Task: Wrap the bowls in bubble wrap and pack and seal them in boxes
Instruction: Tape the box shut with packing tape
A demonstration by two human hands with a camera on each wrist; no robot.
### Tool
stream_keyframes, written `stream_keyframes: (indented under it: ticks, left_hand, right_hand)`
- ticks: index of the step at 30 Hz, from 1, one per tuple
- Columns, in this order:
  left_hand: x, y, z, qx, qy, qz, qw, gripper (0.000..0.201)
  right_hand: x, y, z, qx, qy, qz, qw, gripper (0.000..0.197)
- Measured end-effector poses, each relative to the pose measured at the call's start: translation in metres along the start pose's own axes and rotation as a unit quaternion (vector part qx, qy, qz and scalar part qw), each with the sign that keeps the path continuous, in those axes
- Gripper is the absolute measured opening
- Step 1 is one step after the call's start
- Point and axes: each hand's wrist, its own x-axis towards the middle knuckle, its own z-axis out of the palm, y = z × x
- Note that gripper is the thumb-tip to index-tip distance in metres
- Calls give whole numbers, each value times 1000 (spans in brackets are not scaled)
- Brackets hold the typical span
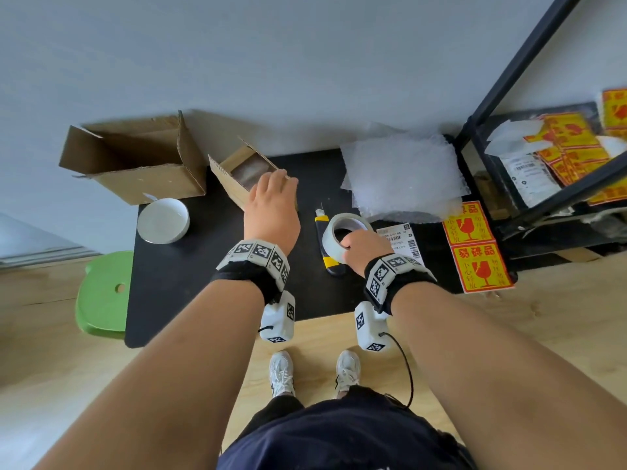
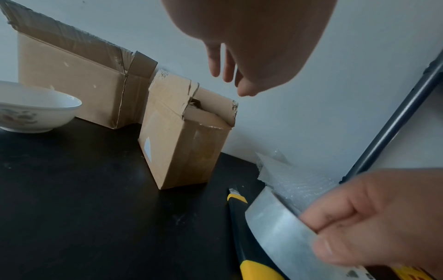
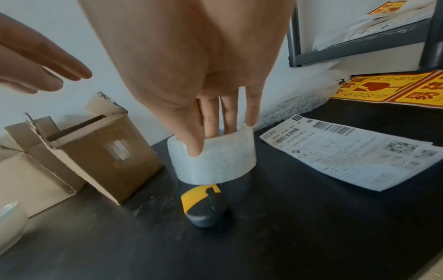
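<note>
The right hand [image 3: 191,62] gripped a clear roll of packing tape [image 3: 212,159], fingers [image 3: 210,117] inside its core; the left hand [image 1: 271,205], fingers extended, hovered over the small brown cardboard box [image 2: 182,144].

Bare black table [image 1: 190,283] in front; small box [image 1: 237,178], utility knife [image 1: 327,242], bubble wrap [image 1: 403,171] crowding the back.
</note>
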Motion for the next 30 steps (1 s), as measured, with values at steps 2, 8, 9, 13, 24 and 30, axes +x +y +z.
stream_keyframes:
  ticks: [2, 8, 9, 13, 24, 30]
  left_hand:
    - [-2, 5, -2, -26, 2, -2, 1000, 47]
    - [9, 13, -2, -123, -86, -54, 987, 39]
    - [11, 14, -2, -132, -88, -58, 986, 38]
    - [19, 19, -7, -168, -103, -68, 978, 36]
    - [20, 30, -11, -206, -197, -49, 957, 53]
    - [14, 30, -19, -197, -111, -41, 973, 40]
  right_hand:
    - [-2, 1, -9, 34, 17, 0, 999, 24]
    - [-4, 0, -47, 89, 30, -4, 996, 28]
    - [-4, 0, -52, 101, 33, -3, 994, 27]
    - [-7, 0, -69, 181, 46, 20, 982, 18]
    - [-23, -12, -82, 322, 87, -8, 943, 13]
    - [-25, -17, -82, 328, 87, -8, 941, 17]
